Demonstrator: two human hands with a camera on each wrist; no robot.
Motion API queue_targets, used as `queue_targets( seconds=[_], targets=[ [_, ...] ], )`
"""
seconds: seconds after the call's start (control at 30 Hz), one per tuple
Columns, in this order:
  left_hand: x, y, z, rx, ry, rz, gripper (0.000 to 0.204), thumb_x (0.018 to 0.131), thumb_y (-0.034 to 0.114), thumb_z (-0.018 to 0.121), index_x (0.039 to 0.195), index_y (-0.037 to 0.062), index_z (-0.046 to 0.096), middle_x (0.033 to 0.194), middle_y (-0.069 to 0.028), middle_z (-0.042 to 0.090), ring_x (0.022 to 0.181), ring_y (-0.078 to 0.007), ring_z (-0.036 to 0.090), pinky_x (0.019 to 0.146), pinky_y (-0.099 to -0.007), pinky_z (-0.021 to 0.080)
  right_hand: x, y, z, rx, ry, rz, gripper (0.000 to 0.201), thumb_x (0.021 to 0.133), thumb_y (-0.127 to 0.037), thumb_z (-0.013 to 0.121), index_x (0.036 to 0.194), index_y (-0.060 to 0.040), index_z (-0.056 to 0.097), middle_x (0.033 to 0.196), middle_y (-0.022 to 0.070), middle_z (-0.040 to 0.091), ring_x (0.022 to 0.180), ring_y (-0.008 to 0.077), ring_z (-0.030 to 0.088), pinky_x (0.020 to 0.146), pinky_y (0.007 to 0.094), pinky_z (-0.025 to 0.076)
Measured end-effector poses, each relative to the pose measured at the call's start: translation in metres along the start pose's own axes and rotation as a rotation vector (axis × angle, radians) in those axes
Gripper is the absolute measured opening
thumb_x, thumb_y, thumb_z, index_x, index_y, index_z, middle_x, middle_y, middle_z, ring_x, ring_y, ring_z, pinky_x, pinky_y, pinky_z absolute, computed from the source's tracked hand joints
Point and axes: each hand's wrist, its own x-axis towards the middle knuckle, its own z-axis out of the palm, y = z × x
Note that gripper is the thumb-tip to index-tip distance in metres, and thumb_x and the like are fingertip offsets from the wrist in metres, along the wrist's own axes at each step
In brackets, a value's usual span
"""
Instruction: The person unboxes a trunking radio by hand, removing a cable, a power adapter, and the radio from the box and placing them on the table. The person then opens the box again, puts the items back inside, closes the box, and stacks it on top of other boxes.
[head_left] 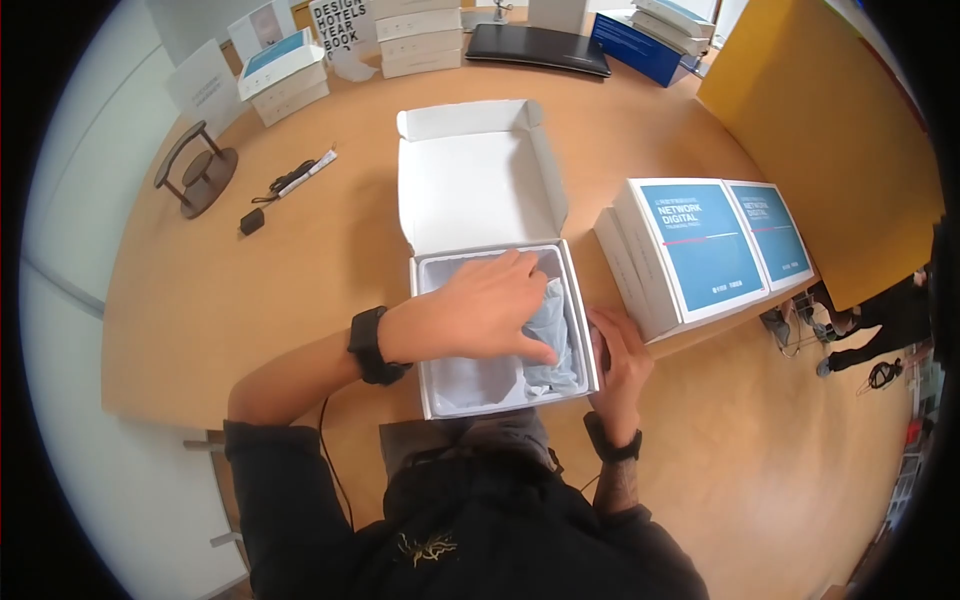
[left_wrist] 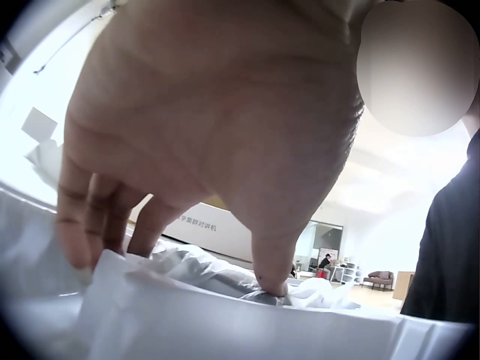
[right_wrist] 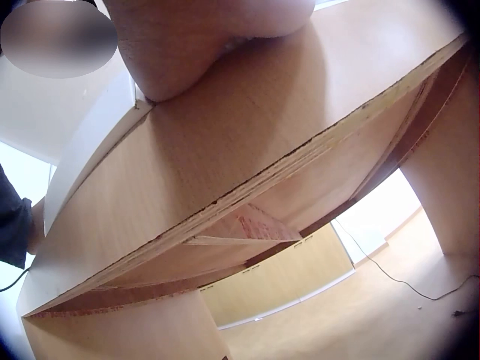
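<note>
White box sits open on table at near edge, lid flap standing back. Left hand reaches across into box, fingers spread flat, pressing down on crumpled wrapping inside; fingertips touch wrapping, thumb dug into it, nothing gripped. Right hand rests against box's right outer wall, fingers lightly bent along it; real grip or not, cannot tell. Stack of blue-covered books just right of box. Black cable farther off left.
</note>
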Motion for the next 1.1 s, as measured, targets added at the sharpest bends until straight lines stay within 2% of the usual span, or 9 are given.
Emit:
queue_targets(
  seconds=[0.23, 0.33, 0.43, 0.5, 0.53, 0.6, 0.77, 0.9, 1.1],
  targets=[
    [0.016, -0.011, -0.006, -0.105, -0.143, -0.031, 0.080, 0.076, 0.064, 0.077, 0.100, -0.0104, 0.060, 0.103, -0.0238, 0.059, 0.103, -0.0384, 0.058, 0.088, -0.0449, 0.050, 0.003, -0.004, -0.002, 0.011, 0.002, 0.003, 0.026, 0.084, 0.003, 0.065, 0.109, -0.0011, 0.071, 0.106, 0.0171, 0.071, 0.100, 0.0370, 0.069, 0.084, 0.0429, 0.056],
    [0.021, -0.020, 0.005, -0.121, -0.066, 0.060, 0.090, 0.072, 0.068, 0.079, 0.110, -0.0118, 0.058, 0.107, -0.0271, 0.059, 0.103, -0.0408, 0.059, 0.091, -0.0431, 0.049, -0.001, 0.001, -0.001, 0.001, 0.009, 0.004, 0.024, 0.083, 0.001, 0.067, 0.106, -0.0018, 0.072, 0.106, 0.0161, 0.072, 0.099, 0.0364, 0.069, 0.085, 0.0435, 0.057],
    [0.026, -0.020, 0.004, -0.168, -0.112, 0.087, 0.087, 0.067, 0.054, 0.089, 0.118, -0.0081, 0.056, 0.109, -0.0255, 0.059, 0.106, -0.0374, 0.059, 0.094, -0.0406, 0.047, -0.001, 0.001, -0.002, -0.010, 0.019, -0.002, 0.020, 0.083, -0.003, 0.068, 0.103, -0.0022, 0.072, 0.105, 0.0143, 0.073, 0.098, 0.0346, 0.070, 0.084, 0.0422, 0.057],
    [0.022, -0.010, -0.006, -0.156, -0.088, 0.011, 0.085, 0.067, 0.060, 0.087, 0.106, -0.0083, 0.055, 0.103, -0.0242, 0.058, 0.096, -0.0376, 0.059, 0.086, -0.0409, 0.049, 0.002, -0.001, -0.001, -0.018, 0.051, -0.008, 0.020, 0.084, -0.003, 0.068, 0.104, -0.0037, 0.073, 0.100, 0.0137, 0.072, 0.090, 0.0335, 0.071, 0.077, 0.0412, 0.057],
    [0.022, -0.005, -0.008, -0.147, -0.093, 0.045, 0.085, 0.067, 0.060, 0.087, 0.106, -0.0083, 0.055, 0.103, -0.0242, 0.058, 0.096, -0.0376, 0.059, 0.086, -0.0409, 0.049, 0.002, -0.001, -0.001, -0.044, 0.074, 0.001, 0.020, 0.084, -0.003, 0.068, 0.104, -0.0037, 0.073, 0.100, 0.0137, 0.072, 0.090, 0.0335, 0.071, 0.077, 0.0412, 0.057],
    [0.018, 0.002, -0.010, -0.191, -0.092, -0.080, 0.082, 0.064, 0.055, 0.090, 0.104, -0.0054, 0.052, 0.099, -0.0210, 0.057, 0.092, -0.0353, 0.059, 0.082, -0.0395, 0.049, 0.000, -0.001, 0.000, -0.017, 0.048, 0.007, 0.020, 0.084, -0.004, 0.069, 0.104, -0.0035, 0.073, 0.101, 0.0131, 0.073, 0.090, 0.0317, 0.071, 0.075, 0.0399, 0.057],
    [0.009, 0.017, -0.012, -0.132, -0.060, -0.081, 0.088, 0.066, 0.052, 0.090, 0.120, 0.0027, 0.041, 0.096, -0.0189, 0.064, 0.085, -0.0381, 0.067, 0.075, -0.0422, 0.053, 0.000, -0.003, -0.002, -0.030, 0.050, -0.001, 0.023, 0.084, -0.005, 0.070, 0.106, -0.0035, 0.073, 0.103, 0.0120, 0.073, 0.090, 0.0300, 0.071, 0.073, 0.0385, 0.058],
    [0.004, 0.022, -0.011, -0.108, -0.033, -0.063, 0.086, 0.068, 0.052, 0.089, 0.121, 0.0035, 0.040, 0.096, -0.0199, 0.064, 0.083, -0.0411, 0.068, 0.072, -0.0440, 0.053, -0.001, -0.003, -0.003, -0.021, 0.039, 0.001, 0.023, 0.084, -0.005, 0.070, 0.107, -0.0035, 0.073, 0.104, 0.0115, 0.073, 0.091, 0.0297, 0.071, 0.074, 0.0382, 0.058],
    [-0.005, 0.031, -0.015, -0.201, -0.057, -0.136, 0.090, 0.074, 0.047, 0.086, 0.136, 0.0036, 0.037, 0.095, -0.0231, 0.065, 0.083, -0.0443, 0.067, 0.070, -0.0475, 0.053, -0.002, 0.000, 0.000, -0.036, 0.045, -0.014, 0.023, 0.083, -0.006, 0.068, 0.106, -0.0036, 0.071, 0.105, 0.0111, 0.071, 0.091, 0.0291, 0.070, 0.073, 0.0375, 0.057]
  ],
)
